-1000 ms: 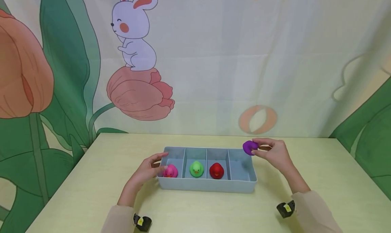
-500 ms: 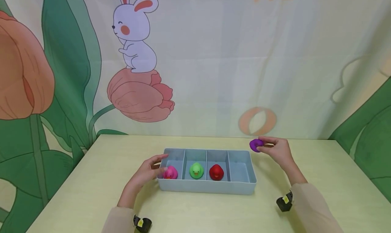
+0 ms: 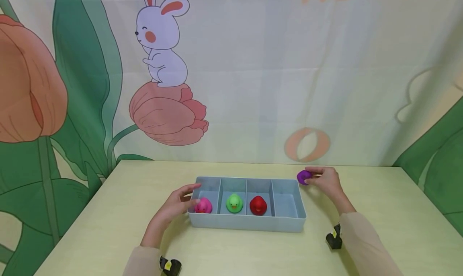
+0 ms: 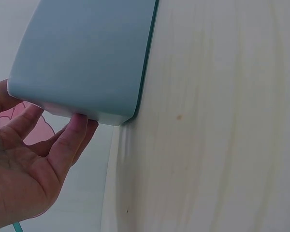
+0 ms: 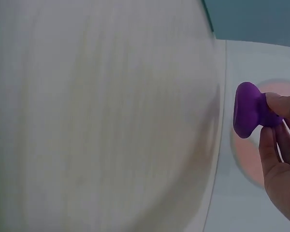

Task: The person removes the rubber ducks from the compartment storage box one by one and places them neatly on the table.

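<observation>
A light blue box [image 3: 249,223] with several compartments stands on the table. From left to right it holds a pink rubber duck [image 3: 204,205], a green rubber duck [image 3: 234,202] and a red rubber duck [image 3: 258,205]; the rightmost compartment has nothing in it. My left hand [image 3: 177,203] grips the box's left end, the thumb over the rim by the pink duck. In the left wrist view its fingertips [image 4: 77,123] touch the end wall. Beyond the box's far right corner, my right hand [image 3: 327,183] pinches a purple rubber duck [image 5: 249,110] above the table.
The pale wooden table [image 3: 253,252] ends at the back against a printed curtain [image 3: 253,87] with a rabbit and tulips. A black wrist camera [image 3: 334,237] sits by the right sleeve, another black wrist camera [image 3: 171,266] by the left.
My right hand has carried the purple duck rightward, off the box's far right corner, then slightly down. The left hand keeps its hold, and the other ducks stay in their compartments.
</observation>
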The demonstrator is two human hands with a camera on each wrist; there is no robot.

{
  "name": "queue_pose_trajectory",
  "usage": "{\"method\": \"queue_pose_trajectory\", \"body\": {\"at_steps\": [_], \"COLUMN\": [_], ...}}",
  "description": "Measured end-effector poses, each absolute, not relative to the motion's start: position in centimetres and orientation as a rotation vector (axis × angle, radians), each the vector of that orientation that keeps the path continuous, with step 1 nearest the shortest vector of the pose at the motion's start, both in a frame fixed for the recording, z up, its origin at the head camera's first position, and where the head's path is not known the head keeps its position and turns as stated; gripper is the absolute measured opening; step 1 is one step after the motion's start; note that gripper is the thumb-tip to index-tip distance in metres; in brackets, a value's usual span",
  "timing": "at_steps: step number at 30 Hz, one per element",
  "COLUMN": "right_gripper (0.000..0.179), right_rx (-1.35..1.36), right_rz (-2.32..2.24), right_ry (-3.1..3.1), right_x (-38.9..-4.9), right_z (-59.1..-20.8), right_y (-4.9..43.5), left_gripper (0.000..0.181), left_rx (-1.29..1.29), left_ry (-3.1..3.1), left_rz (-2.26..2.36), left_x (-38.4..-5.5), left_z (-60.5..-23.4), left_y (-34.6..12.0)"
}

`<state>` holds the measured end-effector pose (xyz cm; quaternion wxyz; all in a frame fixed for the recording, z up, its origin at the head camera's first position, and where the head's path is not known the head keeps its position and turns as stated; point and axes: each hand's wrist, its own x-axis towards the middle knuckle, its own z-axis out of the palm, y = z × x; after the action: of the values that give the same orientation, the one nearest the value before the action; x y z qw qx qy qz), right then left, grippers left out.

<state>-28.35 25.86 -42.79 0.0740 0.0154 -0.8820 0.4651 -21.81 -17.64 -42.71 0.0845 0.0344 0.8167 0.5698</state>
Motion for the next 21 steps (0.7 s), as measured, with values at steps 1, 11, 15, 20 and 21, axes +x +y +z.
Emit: {"method": "queue_pose_trajectory", "body": {"at_steps": [1, 11, 15, 20, 21], "right_gripper": [0.040, 0.041, 0.041, 0.040, 0.040], "right_rx": [0.053, 0.104, 0.126, 0.132, 0.129], "right_rz": [1.372, 1.296, 1.265, 1.233, 1.231], "right_ry": [-2.662, -2.745, -2.770, -2.791, -2.792], "right_x": [-28.42, -28.75, -28.88, -28.98, -29.00], "right_z": [-42.87, -43.36, -43.44, -43.49, -43.50], "right_y": [25.88, 26.30, 26.44, 26.58, 26.60], "left_gripper": [0.048, 0.048, 0.048, 0.048, 0.048], "left_rx": [0.102, 0.079, 0.079, 0.071, 0.071], "left_ry": [2.437, 2.441, 2.444, 2.446, 2.447], "left_rz": [1.700, 1.695, 1.687, 1.677, 1.676], "left_x": [-21.81, -21.96, -21.96, -21.98, -21.98], "left_z": [-42.72, -42.83, -42.81, -42.74, -42.72], "left_y": [-17.64, -17.57, -17.54, -17.50, -17.49]}}
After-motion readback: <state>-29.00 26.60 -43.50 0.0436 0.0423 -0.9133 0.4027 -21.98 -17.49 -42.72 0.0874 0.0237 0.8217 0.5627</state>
